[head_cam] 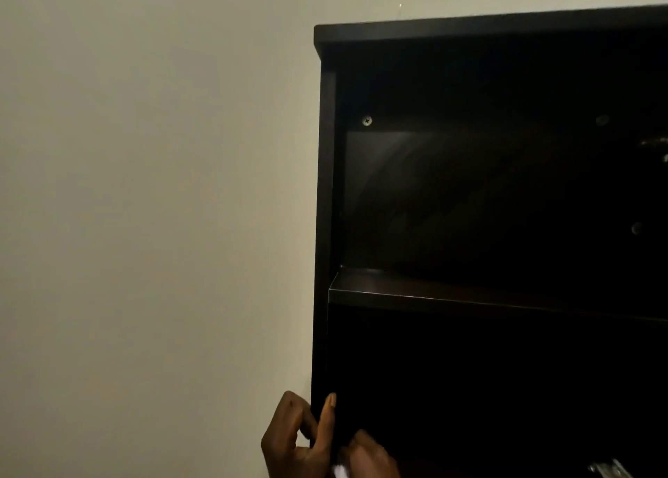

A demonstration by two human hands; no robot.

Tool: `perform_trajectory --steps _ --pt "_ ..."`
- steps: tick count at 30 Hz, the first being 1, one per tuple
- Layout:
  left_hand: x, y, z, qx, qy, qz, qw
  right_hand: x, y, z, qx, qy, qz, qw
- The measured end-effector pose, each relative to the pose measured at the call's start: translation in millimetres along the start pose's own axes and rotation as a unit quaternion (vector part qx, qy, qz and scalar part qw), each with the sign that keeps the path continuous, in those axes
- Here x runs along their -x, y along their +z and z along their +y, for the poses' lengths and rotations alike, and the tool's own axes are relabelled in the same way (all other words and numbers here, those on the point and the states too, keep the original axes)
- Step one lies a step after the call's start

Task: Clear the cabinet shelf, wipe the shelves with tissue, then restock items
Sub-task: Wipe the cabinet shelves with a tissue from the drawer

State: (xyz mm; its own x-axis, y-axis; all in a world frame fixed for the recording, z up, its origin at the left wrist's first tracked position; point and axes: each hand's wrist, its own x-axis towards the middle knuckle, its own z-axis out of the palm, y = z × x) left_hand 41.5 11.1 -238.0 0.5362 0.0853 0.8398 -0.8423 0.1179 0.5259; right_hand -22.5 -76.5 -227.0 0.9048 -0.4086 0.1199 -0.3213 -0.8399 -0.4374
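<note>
Hands: two, left (300,438), right (368,456) | cabinet (506,29): one | shelf (470,289): one

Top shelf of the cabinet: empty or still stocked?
Empty where visible: the top shelf shows bare dark board, nothing standing on it. Its far right is cut off.

A plain cream wall (155,188) fills the left half in dim, warm light, meeting the left side of a tall dark-brown wooden cabinet (470,29) whose interior lies in deep shadow.
</note>
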Motion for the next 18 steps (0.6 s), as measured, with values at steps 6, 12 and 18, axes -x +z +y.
perform_trajectory --steps 6,12,18 --pt "-4.6 -0.5 6.7 0.028 -0.003 0.012 1.0 67.5 -72.2 -7.3 -0.252 -0.072 0.174 0.949" --pt "-44.7 -3.6 25.4 0.058 0.034 0.017 0.998 114.9 -202.0 2.9 -0.218 -0.143 0.445 0.857" --pt "-104.1 7.5 64.9 0.09 0.047 0.032 0.994 112.5 -267.4 40.7 0.026 0.095 0.499 0.861"
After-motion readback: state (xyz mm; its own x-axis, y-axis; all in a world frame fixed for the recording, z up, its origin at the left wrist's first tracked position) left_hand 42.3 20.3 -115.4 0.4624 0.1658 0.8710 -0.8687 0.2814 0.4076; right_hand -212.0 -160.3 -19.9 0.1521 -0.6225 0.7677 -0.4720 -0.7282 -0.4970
